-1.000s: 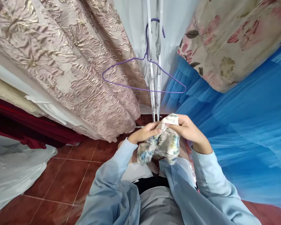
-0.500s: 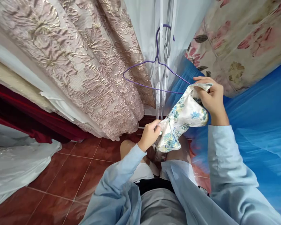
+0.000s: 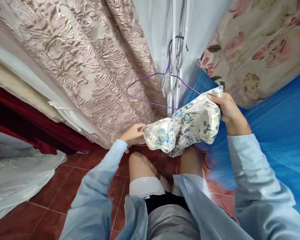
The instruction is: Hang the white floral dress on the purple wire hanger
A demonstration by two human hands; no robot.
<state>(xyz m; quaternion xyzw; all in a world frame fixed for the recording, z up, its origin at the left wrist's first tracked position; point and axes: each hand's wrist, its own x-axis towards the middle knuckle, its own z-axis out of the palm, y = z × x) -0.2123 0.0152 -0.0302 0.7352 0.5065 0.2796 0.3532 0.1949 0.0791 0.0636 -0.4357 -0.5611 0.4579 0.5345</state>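
A white garment with blue and yellow flowers (image 3: 190, 121) is stretched between my two hands, above my knees. My left hand (image 3: 133, 132) pinches its left end. At the upper right corner, my right hand (image 3: 229, 108) grips the cloth with the thumb on top and the fingers mostly behind it. A purple wire hanger (image 3: 152, 74) is just beyond the garment, its hook upward. The right arm of the hanger passes behind the cloth, so its end there is hidden.
A pink-gold brocade gown (image 3: 90, 66) hangs left, beside dark red cloth (image 3: 27, 120). White metal bars (image 3: 173, 60) rise ahead. Cream floral fabric (image 3: 260, 50) and blue tulle (image 3: 272, 143) hang right. Red tiles (image 3: 90, 190) cover the floor.
My left hand has moved left and slightly up, pulling the garment out wider. My right hand has shifted slightly down and right. The hanger appears a little lower.
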